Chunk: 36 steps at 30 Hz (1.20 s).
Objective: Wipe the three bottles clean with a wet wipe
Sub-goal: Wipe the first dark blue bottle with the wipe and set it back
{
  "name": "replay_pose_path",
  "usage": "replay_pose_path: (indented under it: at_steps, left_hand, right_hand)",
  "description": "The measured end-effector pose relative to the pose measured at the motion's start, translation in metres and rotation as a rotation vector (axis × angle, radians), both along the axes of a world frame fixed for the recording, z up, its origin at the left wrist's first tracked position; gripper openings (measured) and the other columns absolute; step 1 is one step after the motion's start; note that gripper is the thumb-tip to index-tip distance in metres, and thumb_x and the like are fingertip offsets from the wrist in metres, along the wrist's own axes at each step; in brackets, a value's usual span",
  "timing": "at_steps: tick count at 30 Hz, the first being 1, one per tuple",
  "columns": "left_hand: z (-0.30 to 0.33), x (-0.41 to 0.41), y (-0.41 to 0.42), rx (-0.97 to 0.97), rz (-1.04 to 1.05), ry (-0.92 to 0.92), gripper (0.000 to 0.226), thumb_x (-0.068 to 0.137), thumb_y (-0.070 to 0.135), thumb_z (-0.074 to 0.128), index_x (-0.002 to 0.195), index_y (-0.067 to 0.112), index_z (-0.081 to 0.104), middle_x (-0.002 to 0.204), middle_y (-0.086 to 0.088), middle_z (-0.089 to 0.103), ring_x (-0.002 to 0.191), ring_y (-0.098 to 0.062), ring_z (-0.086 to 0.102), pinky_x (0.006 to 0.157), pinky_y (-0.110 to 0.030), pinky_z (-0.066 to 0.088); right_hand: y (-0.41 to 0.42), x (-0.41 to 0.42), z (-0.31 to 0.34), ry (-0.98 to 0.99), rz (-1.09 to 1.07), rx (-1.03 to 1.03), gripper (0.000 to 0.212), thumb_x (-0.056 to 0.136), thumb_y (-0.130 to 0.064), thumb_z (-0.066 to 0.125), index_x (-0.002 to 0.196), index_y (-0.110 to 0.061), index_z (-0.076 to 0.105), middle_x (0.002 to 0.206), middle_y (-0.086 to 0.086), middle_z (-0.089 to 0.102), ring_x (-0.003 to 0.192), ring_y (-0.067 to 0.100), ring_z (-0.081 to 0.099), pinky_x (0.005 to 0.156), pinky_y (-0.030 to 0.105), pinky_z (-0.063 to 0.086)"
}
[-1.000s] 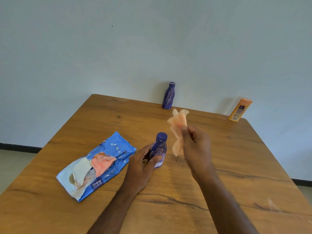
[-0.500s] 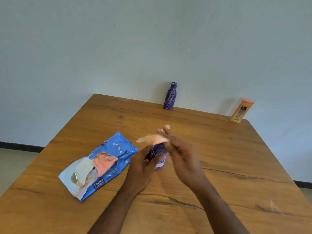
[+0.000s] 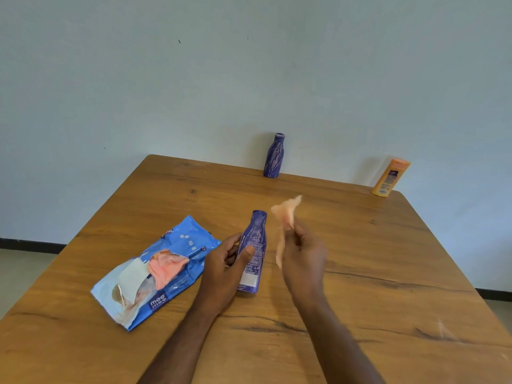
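Observation:
My left hand (image 3: 225, 268) grips a purple bottle (image 3: 255, 252) near the middle of the wooden table (image 3: 374, 273), its top tilted away from me. Just right of it, my right hand (image 3: 303, 256) pinches a pale orange wet wipe (image 3: 286, 217) that hangs loose in the air, apart from the bottle. A second purple bottle (image 3: 274, 156) stands upright at the table's far edge by the wall. An orange bottle (image 3: 390, 177) leans against the wall at the far right corner.
A blue wet-wipe pack (image 3: 155, 270) lies on the table left of my left hand, its flap open and an orange wipe sticking out. The wall runs right behind the table's far edge.
My right hand has pulled the wipe off the top of the bottle and lifted it to the right. The bottle in my left hand now shows more of its length, tilted away.

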<state>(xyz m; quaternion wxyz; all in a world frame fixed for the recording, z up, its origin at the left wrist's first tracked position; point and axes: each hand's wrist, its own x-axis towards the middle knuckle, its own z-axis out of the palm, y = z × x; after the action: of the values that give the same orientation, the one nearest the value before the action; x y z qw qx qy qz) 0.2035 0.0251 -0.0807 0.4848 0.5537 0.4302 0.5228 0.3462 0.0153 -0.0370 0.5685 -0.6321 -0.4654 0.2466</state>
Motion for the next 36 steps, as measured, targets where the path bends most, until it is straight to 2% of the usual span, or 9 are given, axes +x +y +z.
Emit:
replay_pose_path:
  at_steps: [3,5,7,11,16,23,29,32,36]
  left_hand:
    - [0.002,0.002,-0.003,0.087,-0.020,0.104,0.032,0.099,0.014,0.062,0.127,0.029,0.064,0.104,0.004,0.077,0.096,-0.013,0.074,0.079,-0.029,0.060]
    - [0.001,0.001,-0.002,0.112,0.001,0.148,0.034,0.100,0.012,0.060,0.127,0.033,0.062,0.103,0.006,0.077,0.096,-0.009,0.073,0.079,-0.028,0.060]
    - [-0.001,-0.002,0.001,0.116,0.007,0.176,0.032,0.100,0.014,0.060,0.127,0.030,0.063,0.104,0.008,0.076,0.097,-0.007,0.072,0.081,-0.028,0.059]
    - [-0.001,-0.005,0.004,0.031,-0.033,0.127,0.029,0.099,0.025,0.062,0.128,0.023,0.064,0.107,0.004,0.076,0.098,-0.010,0.073,0.080,-0.029,0.060]
    - [-0.007,-0.008,0.007,-0.085,0.002,0.085,0.012,0.096,0.028,0.065,0.103,0.021,0.071,0.091,0.002,0.078,0.089,-0.015,0.075,0.071,-0.027,0.058]
    - [-0.001,-0.009,0.008,-0.034,-0.060,0.074,0.037,0.099,0.028,0.060,0.136,0.022,0.061,0.114,0.002,0.075,0.102,-0.014,0.073,0.080,-0.027,0.057]
    - [0.004,-0.010,0.006,-0.021,-0.070,0.041,0.034,0.101,0.022,0.058,0.133,0.034,0.060,0.116,0.013,0.074,0.106,-0.008,0.071,0.082,-0.022,0.056]
    - [0.001,-0.010,0.008,-0.024,-0.084,0.060,0.039,0.101,0.026,0.057,0.140,0.024,0.058,0.118,0.006,0.074,0.107,-0.013,0.071,0.085,-0.028,0.058]
    - [-0.003,-0.011,0.010,-0.088,-0.031,-0.043,0.038,0.099,0.027,0.057,0.137,0.023,0.059,0.118,0.004,0.075,0.108,-0.017,0.071,0.086,-0.032,0.058]
  right_hand:
    - [0.001,-0.026,-0.010,-0.192,0.123,-0.054,0.040,0.107,-0.019,0.045,0.146,-0.029,0.048,0.102,0.002,0.073,0.072,0.004,0.065,0.055,0.018,0.052]
    - [0.002,-0.033,-0.017,-0.438,0.136,-0.010,0.046,0.106,-0.013,0.045,0.151,-0.021,0.041,0.140,0.009,0.061,0.118,0.009,0.065,0.085,0.028,0.061]
    - [0.004,-0.029,-0.025,-0.659,0.196,0.070,0.054,0.101,-0.001,0.050,0.152,-0.015,0.038,0.158,0.002,0.033,0.148,0.013,0.030,0.115,0.034,0.040]
    - [0.009,-0.006,-0.023,-0.761,0.400,0.078,0.052,0.105,-0.011,0.045,0.154,-0.018,0.031,0.161,-0.004,0.020,0.153,0.008,0.008,0.125,0.035,0.018]
    - [0.014,0.012,-0.019,-0.945,0.619,0.185,0.048,0.105,-0.028,0.034,0.151,-0.015,0.040,0.160,0.003,0.033,0.156,0.017,0.007,0.124,0.044,0.016]
    - [0.000,-0.011,-0.031,-0.172,0.414,0.111,0.050,0.105,-0.013,0.048,0.147,-0.040,0.040,0.147,-0.046,0.029,0.146,-0.002,0.030,0.117,0.033,0.038]
    - [-0.008,-0.037,-0.036,0.351,0.211,0.069,0.034,0.107,-0.013,0.046,0.135,-0.023,0.063,0.129,-0.001,0.070,0.114,0.013,0.068,0.093,0.036,0.058]
    - [0.009,-0.026,-0.028,0.312,0.163,-0.091,0.028,0.107,-0.022,0.047,0.102,-0.017,0.074,0.095,0.011,0.076,0.085,0.025,0.071,0.078,0.050,0.057]
    - [0.022,-0.002,-0.028,0.387,0.068,-0.318,0.028,0.104,-0.019,0.050,0.095,-0.010,0.075,0.090,0.013,0.078,0.087,0.030,0.073,0.077,0.044,0.059]
